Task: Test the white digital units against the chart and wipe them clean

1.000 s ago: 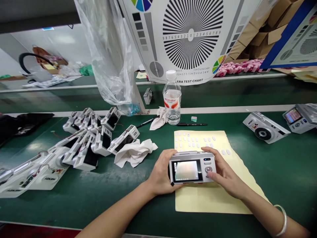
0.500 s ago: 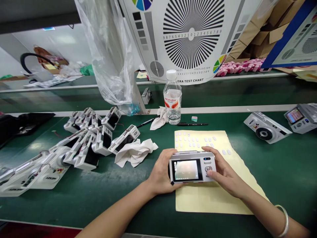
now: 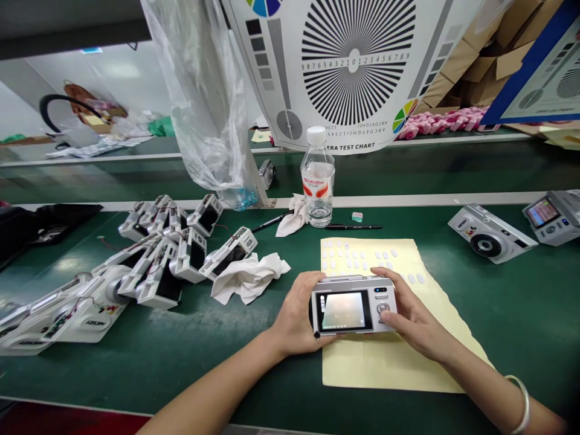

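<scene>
A silver digital camera (image 3: 347, 312) is held between both hands, its lit screen facing me. My left hand (image 3: 296, 317) is closed round its left end, thumb along the top edge. My right hand (image 3: 414, 320) grips the other end, with the thumb on the round button pad and a finger over the top. Under the camera lies a yellow paper sheet (image 3: 389, 368) with rows of small pale oval stickers. The camera's front and lens are hidden from me.
Several partly opened white cameras (image 3: 158, 266) lie at the left, beside a crumpled cloth (image 3: 249, 278). A water bottle (image 3: 318, 181), a black pen (image 3: 353, 227) and a hanging test chart (image 3: 357, 109) are ahead. Two more cameras (image 3: 489, 232) stand at the right.
The view has shifted very slightly, moving the scene a little to the right. Both hands keep the same hold on the camera, with the right thumb still on its buttons.
</scene>
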Tool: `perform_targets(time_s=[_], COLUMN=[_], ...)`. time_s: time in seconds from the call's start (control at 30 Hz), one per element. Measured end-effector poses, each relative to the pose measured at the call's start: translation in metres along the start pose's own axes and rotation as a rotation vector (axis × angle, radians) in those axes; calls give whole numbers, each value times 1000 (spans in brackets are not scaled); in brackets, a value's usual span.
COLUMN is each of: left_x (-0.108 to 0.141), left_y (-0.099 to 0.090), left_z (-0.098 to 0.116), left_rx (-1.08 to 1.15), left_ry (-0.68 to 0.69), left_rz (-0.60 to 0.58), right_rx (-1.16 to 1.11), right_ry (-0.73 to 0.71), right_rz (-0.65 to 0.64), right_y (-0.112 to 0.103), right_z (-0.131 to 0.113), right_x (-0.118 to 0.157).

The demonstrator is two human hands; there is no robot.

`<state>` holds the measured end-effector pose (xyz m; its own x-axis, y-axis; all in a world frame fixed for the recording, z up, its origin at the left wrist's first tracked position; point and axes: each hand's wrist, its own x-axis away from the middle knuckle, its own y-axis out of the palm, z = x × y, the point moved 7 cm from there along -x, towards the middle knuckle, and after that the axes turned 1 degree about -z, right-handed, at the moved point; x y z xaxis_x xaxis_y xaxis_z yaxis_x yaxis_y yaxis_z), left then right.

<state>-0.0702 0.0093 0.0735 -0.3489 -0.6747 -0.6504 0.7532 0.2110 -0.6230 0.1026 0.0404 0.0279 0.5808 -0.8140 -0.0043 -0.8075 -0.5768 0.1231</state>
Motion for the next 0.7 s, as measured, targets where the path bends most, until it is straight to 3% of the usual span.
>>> perform_targets(time_s=[0.7], left_x=[1], left_y=[1], left_z=[2], left_rx=[-2], left_ry=[48], left_rz=[17], right_rx=[-84], right_ry=[66], right_rz=[22], right_y=[-1], right_z=[4], right_x=[0])
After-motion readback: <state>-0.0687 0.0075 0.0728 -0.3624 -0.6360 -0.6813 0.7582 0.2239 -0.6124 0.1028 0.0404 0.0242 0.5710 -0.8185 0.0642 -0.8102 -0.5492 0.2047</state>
